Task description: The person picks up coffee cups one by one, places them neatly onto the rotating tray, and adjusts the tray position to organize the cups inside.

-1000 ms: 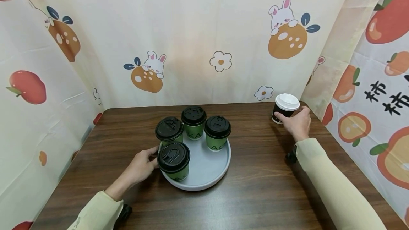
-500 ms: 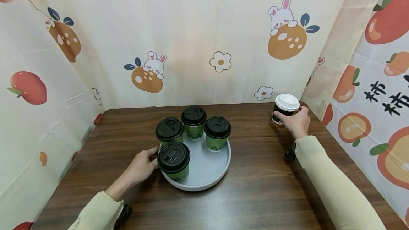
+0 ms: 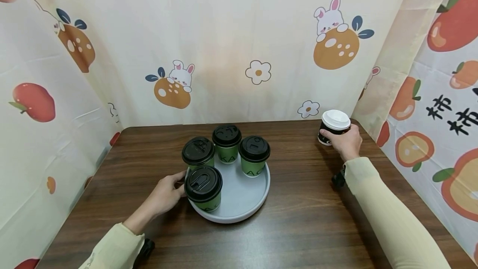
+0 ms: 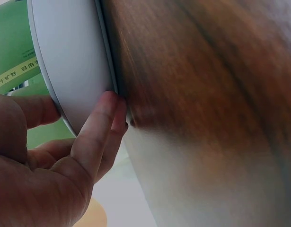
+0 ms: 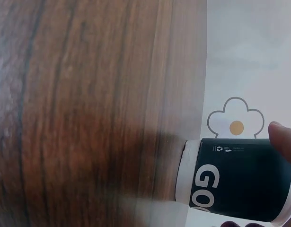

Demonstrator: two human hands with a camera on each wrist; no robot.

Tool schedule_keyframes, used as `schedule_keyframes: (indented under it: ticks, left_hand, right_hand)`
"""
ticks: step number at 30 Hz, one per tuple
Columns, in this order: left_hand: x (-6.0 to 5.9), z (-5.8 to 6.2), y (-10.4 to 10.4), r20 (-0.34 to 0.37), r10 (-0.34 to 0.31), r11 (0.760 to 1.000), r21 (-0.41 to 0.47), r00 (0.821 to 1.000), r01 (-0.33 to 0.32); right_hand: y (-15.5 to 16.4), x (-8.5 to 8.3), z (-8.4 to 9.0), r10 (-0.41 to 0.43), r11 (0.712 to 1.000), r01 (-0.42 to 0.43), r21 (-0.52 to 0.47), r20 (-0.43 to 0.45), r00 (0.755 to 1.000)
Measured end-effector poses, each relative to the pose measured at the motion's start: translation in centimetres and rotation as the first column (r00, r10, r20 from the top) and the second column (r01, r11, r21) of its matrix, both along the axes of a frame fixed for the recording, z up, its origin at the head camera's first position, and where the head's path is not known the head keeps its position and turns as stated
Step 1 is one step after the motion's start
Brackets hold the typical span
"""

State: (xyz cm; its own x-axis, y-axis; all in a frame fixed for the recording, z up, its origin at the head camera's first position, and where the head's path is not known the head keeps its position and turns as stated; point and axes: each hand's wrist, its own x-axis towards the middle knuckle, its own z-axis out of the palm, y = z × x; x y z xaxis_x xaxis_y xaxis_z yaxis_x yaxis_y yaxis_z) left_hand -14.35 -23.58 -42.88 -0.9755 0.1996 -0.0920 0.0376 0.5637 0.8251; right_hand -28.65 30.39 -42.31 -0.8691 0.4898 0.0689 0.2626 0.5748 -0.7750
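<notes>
A round grey tray stands on the dark wood table and carries several green paper cups with black lids, the nearest one at its front left. My left hand holds the tray's left rim. In the left wrist view its fingers lie against the tray's outer wall, beside a green cup. At the back right, my right hand grips a black cup with a white lid. The right wrist view shows that cup with a fingertip on it.
Printed cloth walls close in the table at the back, left and right. The black cup stands close to the back right corner. Bare wood lies between the tray and the right hand.
My right hand has drawn in and its fingers have closed round the black cup. The left hand and the tray have stayed where they were.
</notes>
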Motion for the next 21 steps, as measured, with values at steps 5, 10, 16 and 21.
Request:
schedule_keyframes:
  ticks: [5, 10, 16, 21]
  left_hand:
    - [0.00, -0.01, -0.05, 0.007, 0.005, 1.000, 0.001, 1.000, -0.005]
    - [0.01, -0.03, -0.03, 0.013, 0.010, 1.000, 0.005, 1.000, -0.010]
    - [0.05, 0.02, -0.03, 0.013, 0.006, 1.000, 0.011, 1.000, -0.006]
    - [0.09, 0.06, 0.02, 0.007, 0.000, 1.000, 0.015, 1.000, 0.000]
  right_hand:
    - [0.09, -0.09, -0.01, -0.003, 1.000, 0.003, 0.002, 0.007, 1.000]
    - [0.18, -0.15, -0.14, 0.001, 1.000, -0.001, -0.015, 0.017, 1.000]
    - [0.06, -0.16, -0.09, 0.010, 1.000, -0.010, -0.027, 0.010, 1.000]
    - [0.04, -0.22, -0.03, 0.005, 1.000, -0.005, -0.026, 0.014, 1.000]
